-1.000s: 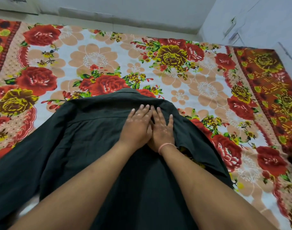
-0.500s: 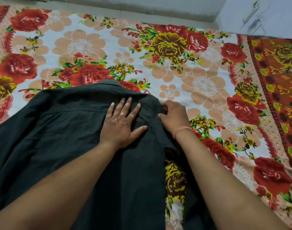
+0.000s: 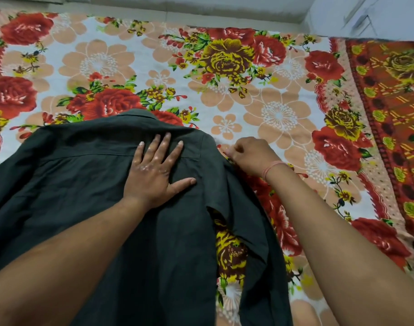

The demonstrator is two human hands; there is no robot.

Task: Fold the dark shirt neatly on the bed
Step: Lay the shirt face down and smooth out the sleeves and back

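Note:
The dark shirt (image 3: 88,189) lies back-up on the bed, collar toward the far side. My left hand (image 3: 154,175) rests flat on its upper back, fingers spread, just below the collar. My right hand (image 3: 248,154) is curled at the shirt's right shoulder edge, fingers pinched on the fabric there. The right sleeve (image 3: 260,243) hangs down along the right side, with a gap of bedsheet showing between it and the body. The left sleeve spreads out to the lower left.
The bed is covered by a floral sheet (image 3: 271,95) with red, yellow and peach flowers and a dark red border (image 3: 389,102) on the right. A pale wall (image 3: 201,5) runs along the far edge. A white cabinet (image 3: 366,15) stands at the top right.
My hands were together on the upper back. My right hand has slid right to the shoulder edge and pinched it, and the sleeve has shifted. My left hand has spread flat.

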